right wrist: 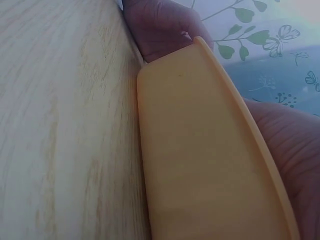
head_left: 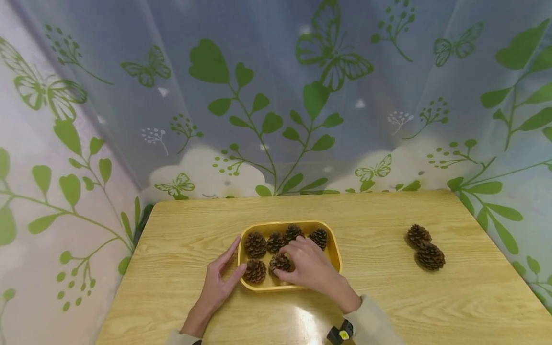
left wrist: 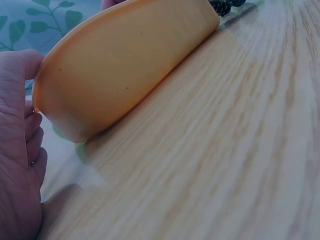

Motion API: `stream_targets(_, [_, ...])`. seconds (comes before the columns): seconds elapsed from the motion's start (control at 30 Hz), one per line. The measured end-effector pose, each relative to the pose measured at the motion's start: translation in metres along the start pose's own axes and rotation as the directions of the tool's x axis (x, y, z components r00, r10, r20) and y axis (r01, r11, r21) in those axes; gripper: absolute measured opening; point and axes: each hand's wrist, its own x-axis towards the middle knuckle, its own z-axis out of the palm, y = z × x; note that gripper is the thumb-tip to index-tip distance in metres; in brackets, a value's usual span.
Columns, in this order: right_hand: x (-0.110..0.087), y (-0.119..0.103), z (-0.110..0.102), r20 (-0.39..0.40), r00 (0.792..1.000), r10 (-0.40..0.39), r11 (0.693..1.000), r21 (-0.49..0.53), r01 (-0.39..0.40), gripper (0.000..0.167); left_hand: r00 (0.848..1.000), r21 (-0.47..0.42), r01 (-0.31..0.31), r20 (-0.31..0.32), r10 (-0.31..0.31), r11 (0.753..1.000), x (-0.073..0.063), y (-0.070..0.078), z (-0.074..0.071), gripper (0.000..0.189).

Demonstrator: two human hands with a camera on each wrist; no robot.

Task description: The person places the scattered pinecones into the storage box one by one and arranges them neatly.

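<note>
Right-hand fingers [head_left: 290, 248] in a pinch, pine cone [head_left: 279, 264] between them inside yellow tray [head_left: 334, 254].

We see a homelike, curtained nook: folded fabric [head_left: 267, 28] printed with green leaves [head_left: 209, 62], butterflies [head_left: 331, 51] and white clouds [head_left: 202, 160] hangs beyond the far edge of a wood-grain table [head_left: 375, 230] and along its left and right edges, enclosing both far corners; whether home or dressed booth, we cannot tell
</note>
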Motion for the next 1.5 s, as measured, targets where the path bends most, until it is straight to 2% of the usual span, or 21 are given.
stream_targets(0.43, [0.002, 0.0, -0.002, 0.045, 0.999, -0.008, 1.0, 0.001, 0.008, 0.044, 1.0, 0.015, -0.01, -0.005, 0.01, 1.0, 0.0, -0.003, 0.0, 0.064])
stream_targets(1.3, [0.002, 0.005, -0.007, 0.03, 1.0, 0.005, 0.999, 0.05, -0.007, 0.043, 1.0, 0.008, -0.005, 0.005, 0.005, 1.0, 0.0, -0.002, -0.001, 0.066])
stream_targets(1.5, [-0.001, 0.006, -0.018, 0.022, 0.999, 0.039, 0.998, 0.057, -0.04, 0.042, 1.0, 0.003, -0.01, 0.006, 0.009, 1.0, 0.0, -0.002, -0.001, 0.066])
